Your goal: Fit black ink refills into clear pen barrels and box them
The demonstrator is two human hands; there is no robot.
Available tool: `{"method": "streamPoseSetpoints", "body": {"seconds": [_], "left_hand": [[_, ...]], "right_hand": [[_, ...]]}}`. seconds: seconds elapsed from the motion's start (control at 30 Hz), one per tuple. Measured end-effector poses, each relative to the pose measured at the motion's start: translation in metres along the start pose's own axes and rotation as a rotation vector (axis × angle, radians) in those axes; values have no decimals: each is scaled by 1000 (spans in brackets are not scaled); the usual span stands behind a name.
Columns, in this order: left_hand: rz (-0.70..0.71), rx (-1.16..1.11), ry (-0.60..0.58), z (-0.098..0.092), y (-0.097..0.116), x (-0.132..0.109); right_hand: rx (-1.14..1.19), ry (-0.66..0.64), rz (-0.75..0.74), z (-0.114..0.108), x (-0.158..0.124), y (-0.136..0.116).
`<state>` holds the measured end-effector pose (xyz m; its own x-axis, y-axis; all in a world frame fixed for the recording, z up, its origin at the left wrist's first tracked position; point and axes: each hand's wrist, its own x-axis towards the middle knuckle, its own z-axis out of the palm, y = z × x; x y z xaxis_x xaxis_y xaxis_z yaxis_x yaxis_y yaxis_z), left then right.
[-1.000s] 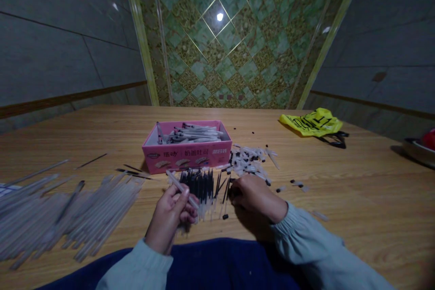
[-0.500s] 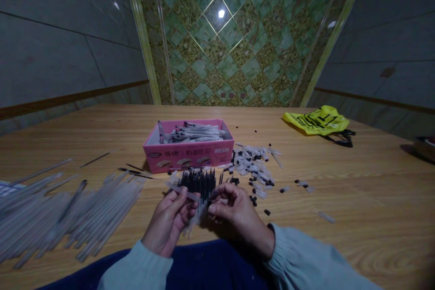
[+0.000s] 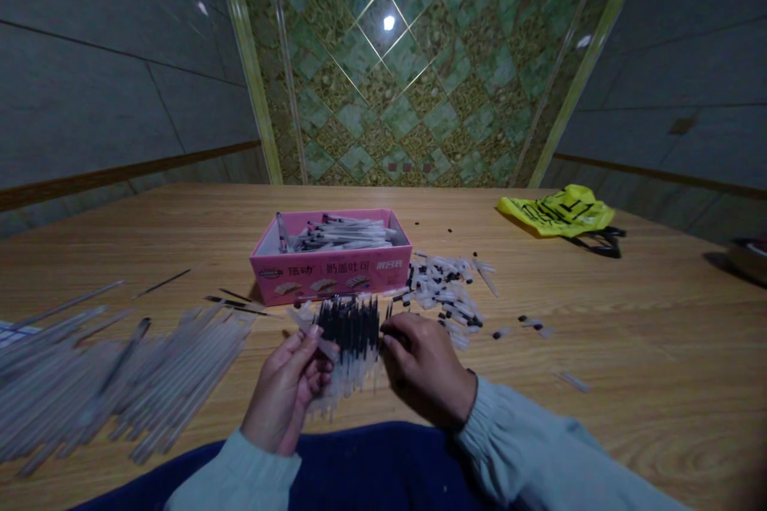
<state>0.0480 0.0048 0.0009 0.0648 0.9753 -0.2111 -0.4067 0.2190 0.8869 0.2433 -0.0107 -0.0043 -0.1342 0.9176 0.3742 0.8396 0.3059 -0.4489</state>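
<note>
My left hand (image 3: 288, 383) is closed on a translucent plastic pen barrel (image 3: 324, 346), held at a slant between thumb and fingers. Just beyond it lies a row of pen refills (image 3: 351, 327), black toward the box and clear toward me. At the right end of this row my right hand (image 3: 427, 355) is low over the table, its thumb and index finger pinched together beside a few loose dark refills (image 3: 389, 309). What is between those fingertips is hidden. A pink box (image 3: 335, 281) of assembled-looking pens (image 3: 351, 234) stands behind the row.
Many clear pen barrels (image 3: 180, 375) are spread on the left of the wooden table (image 3: 599, 319). Small clear caps with black ends (image 3: 447, 287) lie heaped right of the box. A yellow plastic bag (image 3: 557, 211) is at the back right, and a dark-rimmed object (image 3: 749, 259) sits at the right edge.
My right hand has moved slightly right and down to the end of the refill row, its fingers turned downward. My left hand has shifted a little left, still with the barrel.
</note>
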Motion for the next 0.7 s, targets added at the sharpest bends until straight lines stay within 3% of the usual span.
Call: {"method": "streamPoseSetpoints", "body": {"seconds": [0.07,0.2,0.43,0.6,0.7], "left_hand": [[1,1,21,0,1,-1],[-16,3,25,1,2,-1],[-22,-4,24,1,1,-1],[-18,-12,2,0,-1,1],[-29,-72,18,0,0,1]], "right_hand": [[-145,-14,7,-6,5,8],[-195,-26,-9,-10,8,13],[-235,-163,-310,6,5,-5],[-314,-167,-387,11,4,-8],[-188,-100,-473,8,4,-5]]}}
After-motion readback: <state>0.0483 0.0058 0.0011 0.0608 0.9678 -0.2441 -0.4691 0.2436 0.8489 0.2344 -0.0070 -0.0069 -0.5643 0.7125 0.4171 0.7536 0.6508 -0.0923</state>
